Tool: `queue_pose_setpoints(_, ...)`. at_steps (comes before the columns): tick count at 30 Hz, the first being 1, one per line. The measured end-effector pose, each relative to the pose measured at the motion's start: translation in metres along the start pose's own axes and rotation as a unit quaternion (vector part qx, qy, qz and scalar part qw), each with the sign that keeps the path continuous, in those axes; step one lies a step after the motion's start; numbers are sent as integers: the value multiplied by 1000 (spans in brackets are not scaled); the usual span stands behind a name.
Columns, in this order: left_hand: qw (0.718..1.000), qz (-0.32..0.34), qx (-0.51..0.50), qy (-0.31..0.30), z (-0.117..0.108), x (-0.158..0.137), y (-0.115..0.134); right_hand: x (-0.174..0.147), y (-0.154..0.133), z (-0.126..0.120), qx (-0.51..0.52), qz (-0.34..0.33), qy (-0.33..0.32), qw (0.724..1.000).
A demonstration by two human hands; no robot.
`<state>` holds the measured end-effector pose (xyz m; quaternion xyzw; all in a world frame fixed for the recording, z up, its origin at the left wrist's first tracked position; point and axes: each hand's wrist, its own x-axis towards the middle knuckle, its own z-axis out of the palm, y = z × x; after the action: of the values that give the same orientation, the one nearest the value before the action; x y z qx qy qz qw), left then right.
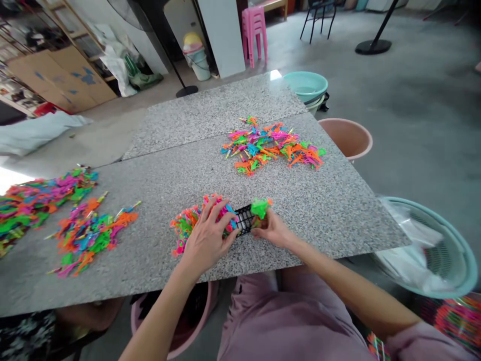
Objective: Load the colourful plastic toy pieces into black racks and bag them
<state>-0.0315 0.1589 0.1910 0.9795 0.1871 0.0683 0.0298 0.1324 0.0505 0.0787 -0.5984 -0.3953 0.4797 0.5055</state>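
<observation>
A black plastic rack with an open grid (244,219) lies near the table's front edge. Bright plastic pieces (187,223) in orange, green, pink and blue stand packed along its left part. My left hand (210,234) wraps over this row, fingers on top and thumb on the near side by the bare grid. At the rack's right end, my right hand (273,229) pinches a green plastic piece (259,207) with an orange tip. The fingers hide its lower part, and whether it sits in the rack I cannot tell.
Loose colourful pieces form a pile (274,145) at the back right of the speckled table (169,165), with more heaps (93,230) at left. Basins stand beyond the right edge, including a teal basket (458,265) with plastic bags. A pink tub (210,306) is underneath.
</observation>
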Motion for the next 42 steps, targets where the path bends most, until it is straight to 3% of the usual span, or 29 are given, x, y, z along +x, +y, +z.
queue_pose_setpoints(2, 1000, 1, -3, -5, -1, 0, 1, 2, 4, 18, 22, 8, 2, 1000)
queue_pose_setpoints(5, 1000, -5, -9, -4, -2, 0, 2, 6, 2, 24, -92, -6, 22, 996)
queue_pose_setpoints(9, 1000, -12, -9, -6, -1, 0, 3, 9, -11, 18, -336, -24, 19, 941)
queue_pose_setpoints(12, 1000, -17, -10, 3, 1, -1, 4, 10, -26, 20, -422, -11, -7, 907)
queue_pose_setpoints(19, 1000, -26, -8, 11, 3, -1, 3, 7, -42, 40, -505, 4, -8, 863)
queue_pose_setpoints(26, 1000, 15, -16, 5, 0, -1, -2, 9, -45, 50, -505, -23, -27, 862)
queue_pose_setpoints(28, 1000, 13, -9, 18, 2, -2, -5, 15, -45, 36, -487, -38, -61, 871)
queue_pose_setpoints(31, 1000, 15, 6, 25, 7, -3, -9, 33, -47, -23, -489, -74, -87, 865)
queue_pose_setpoints(32, 999, 18, 11, 25, 8, -4, -10, 41, -49, -50, -516, -75, -45, 852)
queue_pose_setpoints(34, 999, 21, 22, 29, 10, -5, -12, 58, -51, -102, -622, -29, 133, 771)
queue_pose_setpoints(36, 999, 24, 27, 37, 10, -6, -13, 69, -49, -137, -650, -18, 177, 739)
queue_pose_setpoints(38, 998, 25, 26, 46, 10, -6, -14, 68, -41, -145, -661, -26, 164, 732)
queue_pose_setpoints(42, 998, 25, 16, 48, 9, -5, -14, 35, -22, -107, -677, -75, 109, 724)
